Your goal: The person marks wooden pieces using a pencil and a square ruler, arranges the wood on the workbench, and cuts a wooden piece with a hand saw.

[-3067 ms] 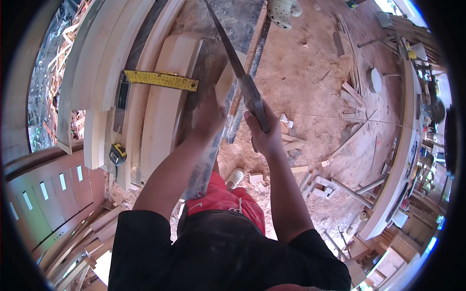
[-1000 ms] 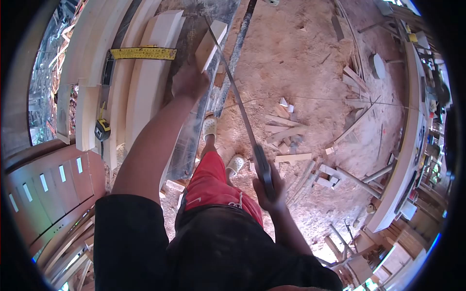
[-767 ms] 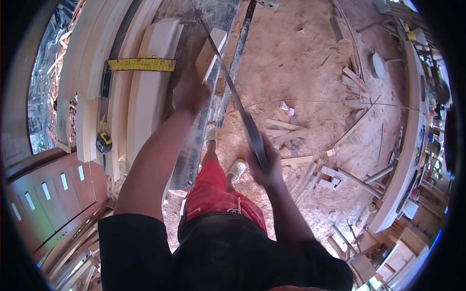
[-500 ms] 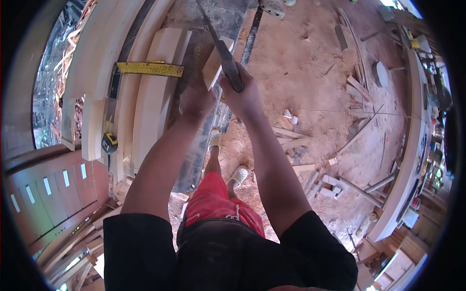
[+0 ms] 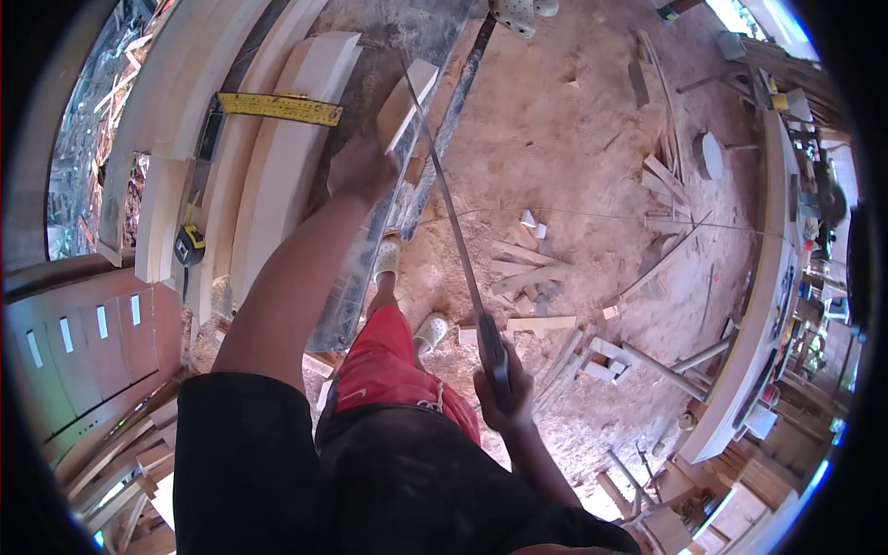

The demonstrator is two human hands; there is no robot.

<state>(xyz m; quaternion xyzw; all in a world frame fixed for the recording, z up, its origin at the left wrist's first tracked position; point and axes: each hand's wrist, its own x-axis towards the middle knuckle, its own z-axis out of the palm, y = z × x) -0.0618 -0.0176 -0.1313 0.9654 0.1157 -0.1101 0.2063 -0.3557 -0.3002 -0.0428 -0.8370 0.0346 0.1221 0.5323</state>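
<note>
My left hand (image 5: 363, 168) is closed around the lower end of a short wooden block (image 5: 398, 116) on the dark bench top (image 5: 356, 277). In my right hand (image 5: 507, 393) is the dark straight handle of a handsaw (image 5: 451, 208), low and near my right side. Its long thin blade, seen nearly edge-on, runs up to the block and appears to touch its edge; the teeth cannot be made out. Left of the block lie a yellow-bladed square (image 5: 280, 108) and long planed timbers (image 5: 287, 157).
A tape measure (image 5: 190, 243) rests on the timbers at left. Wood offcuts (image 5: 532, 268) litter the dusty floor (image 5: 555, 139) right of my feet. A long wooden beam (image 5: 763, 305) stands along the right side. A pale clog (image 5: 514, 15) shows at the top.
My right hand has drawn the saw handle back and down toward my body, away from the block. My left hand stays on the block, and the view has shifted slightly.
</note>
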